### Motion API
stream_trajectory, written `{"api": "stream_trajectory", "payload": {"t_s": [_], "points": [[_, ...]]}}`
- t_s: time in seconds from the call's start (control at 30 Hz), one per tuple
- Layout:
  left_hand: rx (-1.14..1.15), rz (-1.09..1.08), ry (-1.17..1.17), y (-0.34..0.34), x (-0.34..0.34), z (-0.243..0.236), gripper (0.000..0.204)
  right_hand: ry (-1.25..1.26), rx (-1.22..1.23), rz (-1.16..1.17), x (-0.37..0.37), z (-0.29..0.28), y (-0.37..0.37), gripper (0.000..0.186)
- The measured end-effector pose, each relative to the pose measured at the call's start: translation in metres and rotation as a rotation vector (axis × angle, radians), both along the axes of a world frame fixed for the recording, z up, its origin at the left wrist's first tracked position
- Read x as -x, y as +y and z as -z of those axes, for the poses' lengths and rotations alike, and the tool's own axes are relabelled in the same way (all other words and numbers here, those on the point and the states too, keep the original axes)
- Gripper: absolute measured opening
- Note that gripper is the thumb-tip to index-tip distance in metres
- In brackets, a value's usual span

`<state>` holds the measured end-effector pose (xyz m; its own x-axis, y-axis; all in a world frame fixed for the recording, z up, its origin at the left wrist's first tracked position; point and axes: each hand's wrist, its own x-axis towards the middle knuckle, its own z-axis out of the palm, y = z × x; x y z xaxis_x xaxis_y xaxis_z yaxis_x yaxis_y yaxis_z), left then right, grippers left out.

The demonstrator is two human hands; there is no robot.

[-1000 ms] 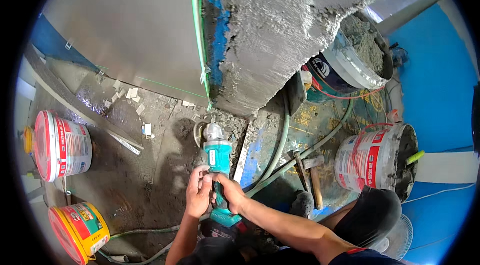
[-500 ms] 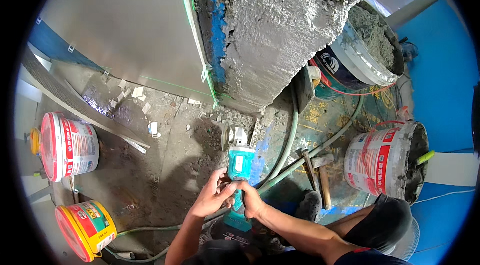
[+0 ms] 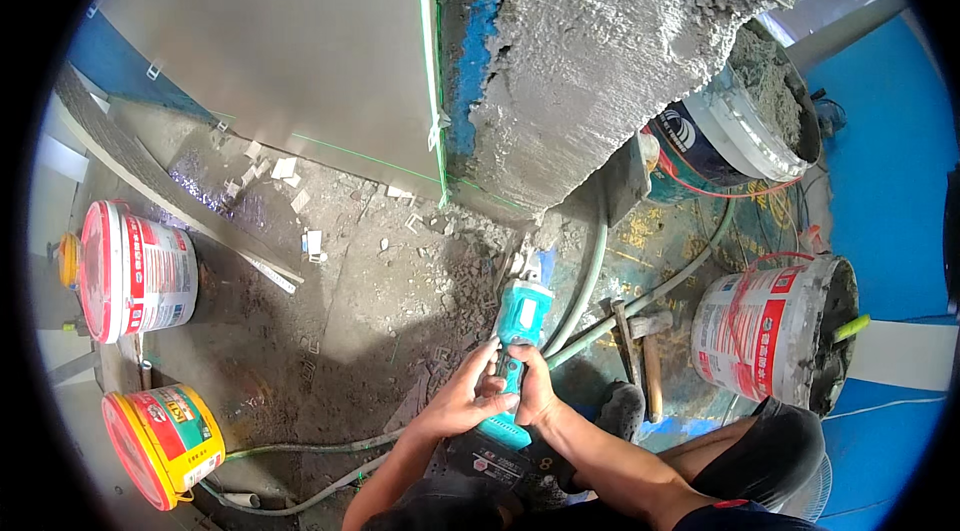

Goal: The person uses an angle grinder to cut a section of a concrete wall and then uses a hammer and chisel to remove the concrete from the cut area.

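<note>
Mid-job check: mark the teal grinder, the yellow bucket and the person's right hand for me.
Teal grinder (image 3: pixel 517 323): head view, on its body.
Yellow bucket (image 3: pixel 178 439): head view, on its labelled side wall.
Right hand (image 3: pixel 537 386): head view, back of the hand.

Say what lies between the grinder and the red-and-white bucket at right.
The head view shows a wooden-handled tool, a slimmer tool and a green hose.

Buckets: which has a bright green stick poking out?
The white-and-red bucket on the right; its green stick has no match in the others.
</note>
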<state>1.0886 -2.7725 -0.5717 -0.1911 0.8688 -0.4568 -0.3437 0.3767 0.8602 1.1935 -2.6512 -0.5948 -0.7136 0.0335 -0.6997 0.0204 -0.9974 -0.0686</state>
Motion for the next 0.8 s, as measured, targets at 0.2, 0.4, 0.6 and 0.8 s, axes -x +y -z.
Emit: {"api": "stream_trajectory", "payload": {"t_s": [0.2,0.4,0.6,0.8], "points": [[-0.020,0.046,0.073,0.012,0.001,0.009,0.093,0.042,0.059,0.060,0.001,-0.001,0.009,0.027],[-0.036,0.054,0.080,0.016,0.002,0.013,0.090,-0.062,-0.036,0.051,0.006,-0.007,0.013,0.027],[-0.018,0.078,0.144,0.019,0.002,0.016,0.094,-0.037,0.003,0.075,0.003,0.004,0.013,0.026],[0.038,0.056,0.074,0.021,0.004,0.011,0.091,-0.027,-0.026,0.044,0.006,0.005,0.014,0.028]]}}
